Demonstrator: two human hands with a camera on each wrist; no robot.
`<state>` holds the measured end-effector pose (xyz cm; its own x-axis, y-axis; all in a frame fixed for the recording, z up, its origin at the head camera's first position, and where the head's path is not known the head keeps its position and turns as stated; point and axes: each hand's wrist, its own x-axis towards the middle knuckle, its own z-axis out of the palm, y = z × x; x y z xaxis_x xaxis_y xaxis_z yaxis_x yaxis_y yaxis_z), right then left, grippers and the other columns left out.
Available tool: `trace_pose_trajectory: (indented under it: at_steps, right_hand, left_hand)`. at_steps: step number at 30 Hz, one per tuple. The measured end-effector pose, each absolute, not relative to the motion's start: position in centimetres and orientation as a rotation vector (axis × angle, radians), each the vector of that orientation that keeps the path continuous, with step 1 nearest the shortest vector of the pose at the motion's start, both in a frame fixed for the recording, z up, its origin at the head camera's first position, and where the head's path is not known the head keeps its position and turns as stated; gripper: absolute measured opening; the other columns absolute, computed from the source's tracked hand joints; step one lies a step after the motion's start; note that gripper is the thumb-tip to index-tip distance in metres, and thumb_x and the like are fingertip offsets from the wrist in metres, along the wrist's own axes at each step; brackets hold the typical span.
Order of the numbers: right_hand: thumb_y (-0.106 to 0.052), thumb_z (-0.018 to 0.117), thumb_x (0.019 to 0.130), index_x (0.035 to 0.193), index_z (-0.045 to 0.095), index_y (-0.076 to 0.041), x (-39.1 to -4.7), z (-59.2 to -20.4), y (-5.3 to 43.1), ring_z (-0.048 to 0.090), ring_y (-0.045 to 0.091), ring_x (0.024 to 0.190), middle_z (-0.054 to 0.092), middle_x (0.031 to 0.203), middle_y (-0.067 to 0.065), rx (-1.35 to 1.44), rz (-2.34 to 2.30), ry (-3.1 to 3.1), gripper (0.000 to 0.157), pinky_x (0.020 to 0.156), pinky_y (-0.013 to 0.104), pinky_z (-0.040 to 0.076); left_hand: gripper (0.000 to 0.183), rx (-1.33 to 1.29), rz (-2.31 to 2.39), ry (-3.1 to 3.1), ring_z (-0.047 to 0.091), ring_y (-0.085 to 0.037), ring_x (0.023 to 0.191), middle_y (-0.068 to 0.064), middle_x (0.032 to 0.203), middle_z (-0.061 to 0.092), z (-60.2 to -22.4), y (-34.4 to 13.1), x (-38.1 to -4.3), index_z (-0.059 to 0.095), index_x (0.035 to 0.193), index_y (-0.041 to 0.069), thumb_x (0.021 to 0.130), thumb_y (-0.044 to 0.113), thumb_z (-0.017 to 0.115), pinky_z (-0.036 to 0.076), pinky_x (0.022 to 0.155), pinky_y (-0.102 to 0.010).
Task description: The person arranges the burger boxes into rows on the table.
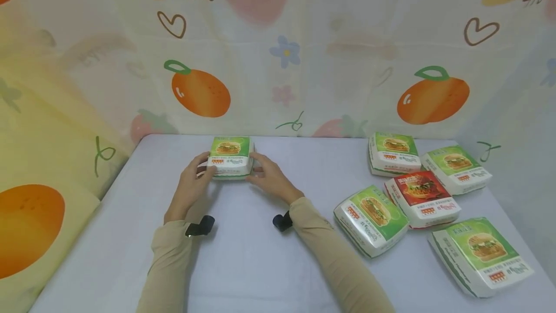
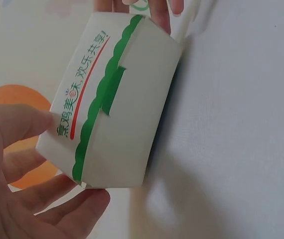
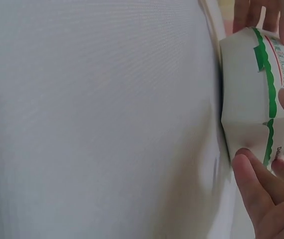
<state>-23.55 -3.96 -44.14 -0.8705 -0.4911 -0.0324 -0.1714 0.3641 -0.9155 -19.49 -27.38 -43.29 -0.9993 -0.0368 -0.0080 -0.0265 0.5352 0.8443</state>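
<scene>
A green and white burger box stands at the far edge of the table, left of the middle. My left hand grips its left side, and my right hand grips its right side. In the left wrist view the left thumb lies against the printed lid of the box, with the other fingers around its corner. The right wrist view shows the right fingers on the box's side and the thumb on its lid. The box's underside is hidden.
On the table's right lie several more boxes: a red one amid green ones, among them a near-right box, a left box, a back box and a far-right box. A printed cloth hangs behind.
</scene>
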Motion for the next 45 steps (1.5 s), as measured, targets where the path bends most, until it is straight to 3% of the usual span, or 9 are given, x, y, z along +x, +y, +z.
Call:
trace_pose_trajectory:
  at_steps: [16,23,38,45]
  right_hand:
    - [-0.021,0.066,0.095,0.158,0.02,-0.012,-24.1,-44.4,-5.3,0.046,0.034,0.139,0.016,0.167,0.008,-0.625,-1.528,2.217,0.078,0.113,0.036,0.042]
    - [-0.026,0.067,0.095,0.159,0.02,-0.015,-24.1,-44.2,-5.2,0.045,0.034,0.14,0.012,0.168,0.006,-0.628,-1.532,2.221,0.08,0.113,0.038,0.042]
    - [-0.031,0.068,0.094,0.155,0.029,-0.014,-22.9,-43.5,-3.0,0.047,0.03,0.139,0.029,0.162,0.007,-0.597,-1.554,2.362,0.075,0.111,0.041,0.045]
    - [-0.028,0.068,0.094,0.154,0.034,-0.013,-22.0,-42.2,-1.6,0.047,0.031,0.139,0.033,0.16,0.008,-0.548,-1.596,2.443,0.07,0.111,0.046,0.044]
  left_hand:
    - [0.058,0.091,-1.473,-2.669,0.043,-0.045,0.137,-0.025,0.156,0.033,-43.8,-27.9,-19.6,0.028,0.154,0.002,0.104,0.023,0.047,0.038,0.115,-0.052]
    - [0.058,0.172,-1.454,-2.635,0.034,-0.045,0.142,-0.025,0.157,0.029,-43.5,-27.6,-19.5,0.027,0.155,0.006,0.103,0.022,0.045,0.036,0.117,-0.052]
    - [0.049,0.078,-1.298,-2.523,0.043,-0.043,0.136,-0.025,0.147,0.044,-41.8,-26.3,-19.1,0.042,0.147,0.003,0.1,0.013,0.05,0.04,0.112,-0.056]
    - [0.049,-0.008,-1.301,-2.476,0.043,-0.04,0.136,-0.023,0.148,0.044,-40.5,-25.1,-18.6,0.043,0.146,0.001,0.099,0.011,0.052,0.038,0.114,-0.055]
